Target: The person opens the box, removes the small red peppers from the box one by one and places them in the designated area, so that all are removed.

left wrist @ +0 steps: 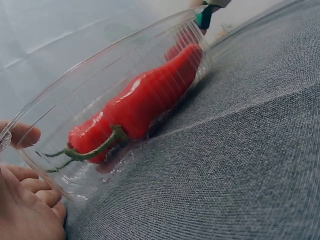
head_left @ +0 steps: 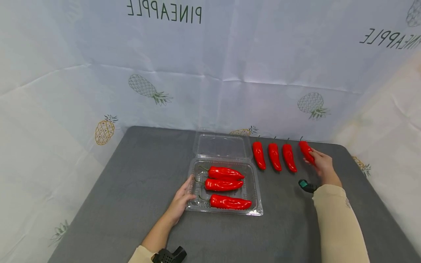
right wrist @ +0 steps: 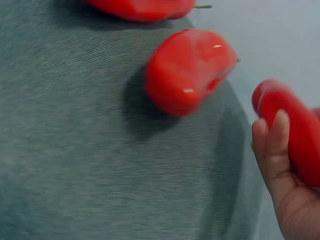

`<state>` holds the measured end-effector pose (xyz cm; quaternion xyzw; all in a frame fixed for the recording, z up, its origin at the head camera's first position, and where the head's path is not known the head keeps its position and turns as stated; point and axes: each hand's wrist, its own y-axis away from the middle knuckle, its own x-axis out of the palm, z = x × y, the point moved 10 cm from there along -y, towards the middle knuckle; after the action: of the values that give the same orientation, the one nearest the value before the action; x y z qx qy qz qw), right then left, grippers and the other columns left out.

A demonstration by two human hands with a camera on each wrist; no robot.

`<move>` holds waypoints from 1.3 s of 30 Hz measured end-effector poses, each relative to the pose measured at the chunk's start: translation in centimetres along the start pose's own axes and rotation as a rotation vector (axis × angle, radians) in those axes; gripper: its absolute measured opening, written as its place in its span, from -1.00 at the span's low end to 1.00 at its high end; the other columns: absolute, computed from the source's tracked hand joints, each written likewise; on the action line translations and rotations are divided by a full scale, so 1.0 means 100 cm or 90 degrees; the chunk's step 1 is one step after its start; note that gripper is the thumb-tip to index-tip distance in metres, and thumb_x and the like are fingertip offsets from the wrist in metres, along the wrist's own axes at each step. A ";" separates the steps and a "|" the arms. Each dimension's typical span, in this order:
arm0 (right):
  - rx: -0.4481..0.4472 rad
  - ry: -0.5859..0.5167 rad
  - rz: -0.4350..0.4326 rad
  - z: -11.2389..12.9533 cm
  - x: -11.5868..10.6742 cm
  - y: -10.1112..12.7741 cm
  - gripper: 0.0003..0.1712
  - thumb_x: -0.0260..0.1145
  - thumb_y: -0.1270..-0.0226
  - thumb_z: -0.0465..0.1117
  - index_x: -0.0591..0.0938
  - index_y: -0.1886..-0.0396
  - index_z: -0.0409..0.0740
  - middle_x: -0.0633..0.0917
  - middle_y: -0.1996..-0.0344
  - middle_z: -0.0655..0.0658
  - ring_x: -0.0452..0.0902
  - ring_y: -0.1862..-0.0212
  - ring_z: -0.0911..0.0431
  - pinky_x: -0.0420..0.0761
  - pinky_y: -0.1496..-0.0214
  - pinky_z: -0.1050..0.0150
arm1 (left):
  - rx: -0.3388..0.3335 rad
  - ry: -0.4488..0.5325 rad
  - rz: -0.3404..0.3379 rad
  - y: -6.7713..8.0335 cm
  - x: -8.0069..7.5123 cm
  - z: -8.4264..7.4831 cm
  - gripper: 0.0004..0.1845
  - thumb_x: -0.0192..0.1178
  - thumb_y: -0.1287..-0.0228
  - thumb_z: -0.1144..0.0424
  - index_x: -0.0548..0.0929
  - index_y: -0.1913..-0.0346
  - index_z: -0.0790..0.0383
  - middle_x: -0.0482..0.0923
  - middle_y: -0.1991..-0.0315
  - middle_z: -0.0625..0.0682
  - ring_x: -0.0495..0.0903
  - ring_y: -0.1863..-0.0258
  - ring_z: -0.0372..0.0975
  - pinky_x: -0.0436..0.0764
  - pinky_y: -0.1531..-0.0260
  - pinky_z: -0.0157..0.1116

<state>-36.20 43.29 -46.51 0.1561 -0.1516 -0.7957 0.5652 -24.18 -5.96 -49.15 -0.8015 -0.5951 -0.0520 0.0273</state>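
My left hand (head_left: 180, 201) grips the left wall of a clear plastic clamshell container (head_left: 258, 195), its thumb and fingers on either side of the rim. Inside the container lie three red chili peppers (head_left: 224, 184), crosswise with their stems to the left. In the left wrist view, a red pepper (left wrist: 150, 100) shows through the clear wall. At the right, my right hand (head_left: 323, 166) holds another red chili pepper (head_left: 306, 150), stem pointing away. In the right wrist view, the fingers wrap around that held pepper (right wrist: 295, 130), which appears raised off the table.
Three more red chili peppers (head_left: 274, 157) lie in a row between the container and my right hand. The container's lid (head_left: 222, 144) is folded back toward the far edge of the grey table (head_left: 131, 190). A white pineapple-print cloth (head_left: 210, 54) hangs behind.
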 end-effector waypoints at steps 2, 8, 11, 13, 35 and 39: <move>-0.018 0.030 -0.019 -0.004 -0.001 -0.002 -0.33 -0.04 -0.41 -0.17 0.01 -0.44 -0.19 -0.14 -0.49 -0.23 0.49 0.45 0.37 0.62 0.23 0.46 | -0.001 0.001 0.000 0.000 0.000 0.000 -0.19 -0.08 -0.13 0.49 -0.15 -0.45 0.38 -0.24 -0.50 0.20 -0.32 -0.48 -0.03 0.02 -0.10 -0.80; -0.039 0.125 -0.091 -0.016 -0.007 -0.002 -0.40 -0.06 -0.42 -0.16 0.13 -0.41 -0.17 -0.02 -0.46 -0.27 0.44 -0.09 0.06 0.59 0.05 0.40 | -0.006 -0.001 0.000 0.000 0.001 0.001 -0.19 -0.08 -0.12 0.49 -0.15 -0.45 0.38 -0.25 -0.50 0.20 -0.31 -0.48 -0.03 0.03 -0.09 -0.80; -0.057 0.187 -0.129 -0.017 -0.011 -0.001 -0.41 -0.06 -0.42 -0.10 0.17 -0.40 -0.13 0.04 -0.46 -0.25 0.14 -0.38 -0.09 0.42 -0.25 0.18 | -0.006 -0.001 -0.002 0.000 0.001 0.000 -0.19 -0.08 -0.12 0.48 -0.14 -0.45 0.37 -0.25 -0.50 0.20 -0.31 -0.48 -0.02 0.03 -0.09 -0.80; -0.070 0.223 -0.150 -0.017 -0.013 -0.001 -0.43 -0.06 -0.41 -0.10 0.19 -0.38 -0.11 0.10 -0.44 -0.24 0.05 -0.43 -0.10 0.24 -0.37 0.08 | -0.003 -0.001 -0.004 0.000 0.000 -0.001 -0.19 -0.07 -0.12 0.48 -0.13 -0.45 0.38 -0.24 -0.49 0.21 -0.32 -0.48 -0.01 0.03 -0.09 -0.80; -0.088 0.274 -0.145 -0.015 -0.011 -0.002 -0.43 -0.11 -0.40 -0.15 0.20 -0.37 -0.19 0.17 -0.40 -0.31 0.09 -0.38 -0.15 0.23 -0.37 0.01 | -0.011 -0.018 -0.019 -0.001 -0.001 0.000 -0.21 -0.06 -0.14 0.46 -0.12 -0.45 0.36 -0.23 -0.50 0.19 -0.29 -0.48 -0.02 0.02 -0.08 -0.81; -0.086 0.267 -0.140 -0.017 -0.010 -0.002 -0.42 -0.11 -0.39 -0.13 0.20 -0.38 -0.20 0.15 -0.41 -0.32 0.09 -0.38 -0.14 0.22 -0.38 0.01 | -0.010 -0.017 -0.017 -0.001 -0.001 0.000 -0.21 -0.07 -0.15 0.46 -0.12 -0.45 0.37 -0.23 -0.50 0.19 -0.29 -0.48 -0.02 0.03 -0.08 -0.80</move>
<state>-35.35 44.20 -48.01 0.2955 0.0407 -0.8108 0.5036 -24.25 -6.02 -49.18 -0.7942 -0.6058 -0.0462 0.0124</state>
